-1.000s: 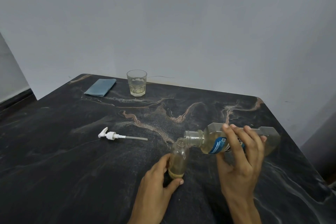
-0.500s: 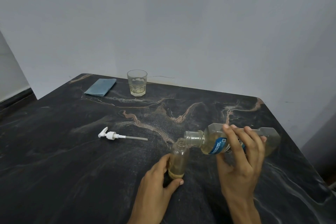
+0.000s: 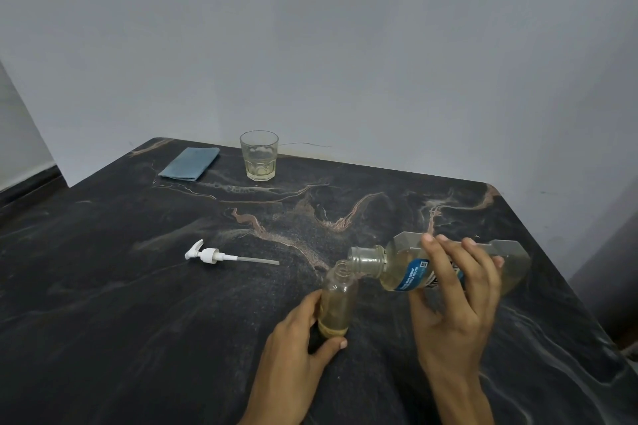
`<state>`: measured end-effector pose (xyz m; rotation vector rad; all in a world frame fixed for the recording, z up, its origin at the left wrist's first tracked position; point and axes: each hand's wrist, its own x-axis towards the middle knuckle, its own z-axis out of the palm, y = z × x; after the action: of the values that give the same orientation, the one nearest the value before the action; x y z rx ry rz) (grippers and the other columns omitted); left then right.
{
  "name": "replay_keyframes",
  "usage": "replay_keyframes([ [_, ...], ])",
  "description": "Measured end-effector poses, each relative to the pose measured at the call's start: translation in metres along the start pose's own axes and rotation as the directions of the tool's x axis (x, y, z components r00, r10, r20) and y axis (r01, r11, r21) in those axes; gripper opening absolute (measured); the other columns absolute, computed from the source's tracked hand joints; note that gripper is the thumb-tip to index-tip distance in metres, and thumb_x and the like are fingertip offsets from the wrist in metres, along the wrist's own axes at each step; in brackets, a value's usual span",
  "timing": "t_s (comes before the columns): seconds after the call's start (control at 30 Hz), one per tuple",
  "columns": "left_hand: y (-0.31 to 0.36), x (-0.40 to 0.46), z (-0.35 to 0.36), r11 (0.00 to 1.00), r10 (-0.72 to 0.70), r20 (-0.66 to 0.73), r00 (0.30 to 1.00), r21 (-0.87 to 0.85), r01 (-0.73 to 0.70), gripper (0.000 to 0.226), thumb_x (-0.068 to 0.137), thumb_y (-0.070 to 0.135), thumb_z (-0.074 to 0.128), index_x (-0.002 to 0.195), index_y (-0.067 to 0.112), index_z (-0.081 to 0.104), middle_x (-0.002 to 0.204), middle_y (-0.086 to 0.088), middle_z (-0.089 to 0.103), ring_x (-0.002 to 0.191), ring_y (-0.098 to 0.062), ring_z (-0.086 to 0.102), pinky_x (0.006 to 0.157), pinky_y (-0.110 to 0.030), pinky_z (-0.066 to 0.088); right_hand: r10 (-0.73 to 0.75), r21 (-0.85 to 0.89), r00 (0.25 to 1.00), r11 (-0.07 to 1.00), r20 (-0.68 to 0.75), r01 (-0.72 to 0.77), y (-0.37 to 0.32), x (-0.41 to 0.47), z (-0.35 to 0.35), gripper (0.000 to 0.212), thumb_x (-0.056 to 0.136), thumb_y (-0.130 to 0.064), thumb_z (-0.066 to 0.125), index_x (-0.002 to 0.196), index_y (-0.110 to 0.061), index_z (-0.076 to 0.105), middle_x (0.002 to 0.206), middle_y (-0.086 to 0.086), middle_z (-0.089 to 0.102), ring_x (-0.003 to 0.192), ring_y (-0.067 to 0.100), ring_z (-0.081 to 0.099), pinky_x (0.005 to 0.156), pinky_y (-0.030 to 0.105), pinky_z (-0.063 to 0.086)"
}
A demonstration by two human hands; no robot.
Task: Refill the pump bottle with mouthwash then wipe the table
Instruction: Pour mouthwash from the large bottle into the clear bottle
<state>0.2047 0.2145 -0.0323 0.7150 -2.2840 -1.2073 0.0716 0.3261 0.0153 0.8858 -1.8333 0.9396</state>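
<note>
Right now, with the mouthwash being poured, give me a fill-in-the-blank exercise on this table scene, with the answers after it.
1. The left hand grips the small bottle, which stands on the ____.
2. The right hand holds the mouthwash bottle tipped so its mouth meets the small bottle's ____.
3. The white pump head lies on its side, ____ from the small bottle.
4. The folded blue cloth lies beside the ____ at the table's far edge.

Missing words: table; neck; detached; glass
</note>
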Motion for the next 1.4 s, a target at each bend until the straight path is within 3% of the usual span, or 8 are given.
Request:
replay_keyframes([
  [1.4,-0.0008,-0.0001,0.0000,1.000,-0.001,0.007,1.000,-0.007,0.001,0.055,0.075,0.027,0.077,0.123,0.035,0.050,0.114,0.018,0.064,0.110,0.004,0.057,0.099,-0.031,0.046,0.023,0.017,1.000,1.000,0.008,-0.023,-0.0014,0.0007,0.0002,0.086,0.053,0.013,0.084,0.124,-0.019,0.048,0.121,0.000,0.047,0.119,0.026,0.041,0.119,0.032,0.010],
])
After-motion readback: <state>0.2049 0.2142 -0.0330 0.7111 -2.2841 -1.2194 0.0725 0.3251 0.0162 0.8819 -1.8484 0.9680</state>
